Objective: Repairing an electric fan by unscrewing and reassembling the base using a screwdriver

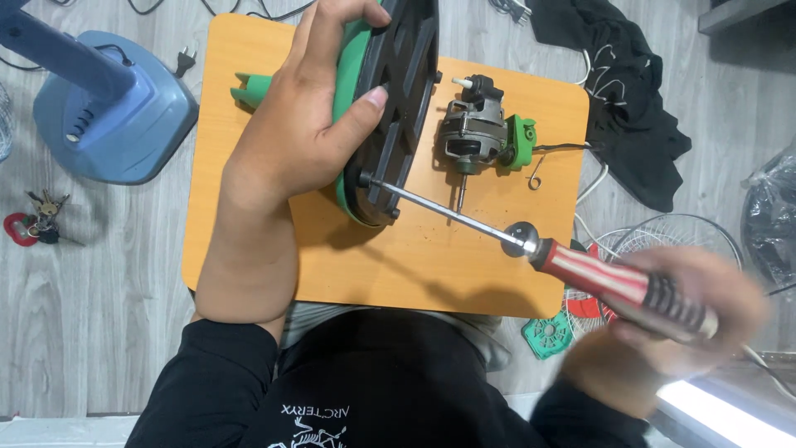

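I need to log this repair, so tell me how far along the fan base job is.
Done: the motor already lies by itself on the orange board, apart from any housing. In hand: the left hand holds the green and black fan base on edge, while the right hand, blurred, drives the screwdriver into a screw at the base's lower rim. Left: the other screws can't be judged.

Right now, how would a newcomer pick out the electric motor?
Find the orange board on the grey wood floor. Near its far right corner, beside the green-and-black housing, lies the motor. It alone is bare grey metal with a shaft, clipped to a green bracket.
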